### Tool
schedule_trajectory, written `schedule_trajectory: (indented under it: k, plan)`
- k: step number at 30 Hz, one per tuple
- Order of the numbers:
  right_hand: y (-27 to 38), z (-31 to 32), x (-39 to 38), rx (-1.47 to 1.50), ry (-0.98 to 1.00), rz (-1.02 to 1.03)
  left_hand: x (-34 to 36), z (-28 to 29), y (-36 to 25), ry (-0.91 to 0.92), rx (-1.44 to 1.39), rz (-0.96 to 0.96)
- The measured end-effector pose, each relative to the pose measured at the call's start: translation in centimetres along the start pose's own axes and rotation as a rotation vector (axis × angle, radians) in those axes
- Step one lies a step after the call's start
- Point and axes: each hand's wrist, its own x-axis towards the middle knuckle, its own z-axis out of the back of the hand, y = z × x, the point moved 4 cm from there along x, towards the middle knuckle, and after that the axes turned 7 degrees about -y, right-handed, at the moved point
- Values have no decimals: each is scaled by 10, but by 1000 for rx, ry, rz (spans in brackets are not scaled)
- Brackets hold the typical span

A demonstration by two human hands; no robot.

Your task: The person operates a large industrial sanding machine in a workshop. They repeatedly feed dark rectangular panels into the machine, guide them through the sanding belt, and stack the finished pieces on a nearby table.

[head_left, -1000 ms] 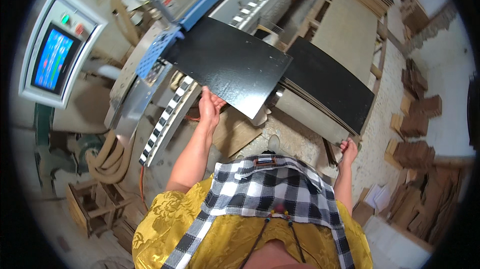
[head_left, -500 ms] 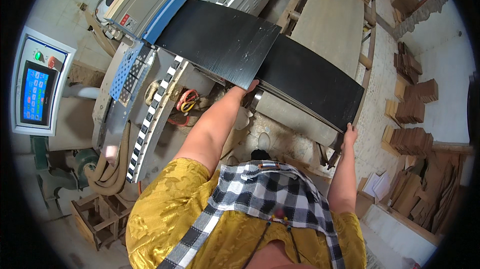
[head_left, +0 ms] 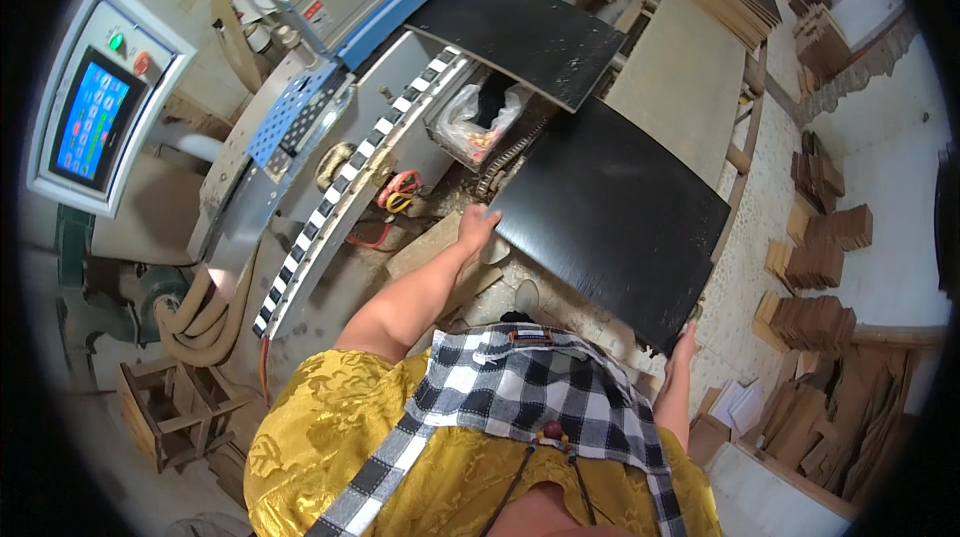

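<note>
A black panel lies between my hands, its near edge drawn toward my body over the roller stand. My left hand grips its left near corner, fingers tucked at the edge. At the right near corner my right hand holds the same panel, its fingers partly hidden along the side. A second black panel rests on the machine at the far left, its near right corner close to the far edge of the held one.
Left of me stands a machine with a black-and-white striped rail and a control screen. An open box with a plastic bag sits under the far panel. Brown board stacks line the right wall. Beyond is a long conveyor bed.
The held panel has come nearer to me, out from beneath the other panel's corner. My left hand has moved down and left, my right hand lower. The view has shifted too.
</note>
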Motion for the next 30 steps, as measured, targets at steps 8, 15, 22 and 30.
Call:
schedule_trajectory:
  k: [8, 15, 22, 30]
  plan:
    - [12, 11, -88, -119, 224, 268, -98, 89, 6, 243, -547, 281]
    - [9, -68, -175, 95, 461, 327, -109, 198, -46, 52, -793, 44]
    - [-14, -165, -281, -53, 734, 573, -106, 243, -20, -53, -857, 133]
    - [-43, -199, -377, -372, 1380, 288, -142, 281, 8, -44, -891, 141]
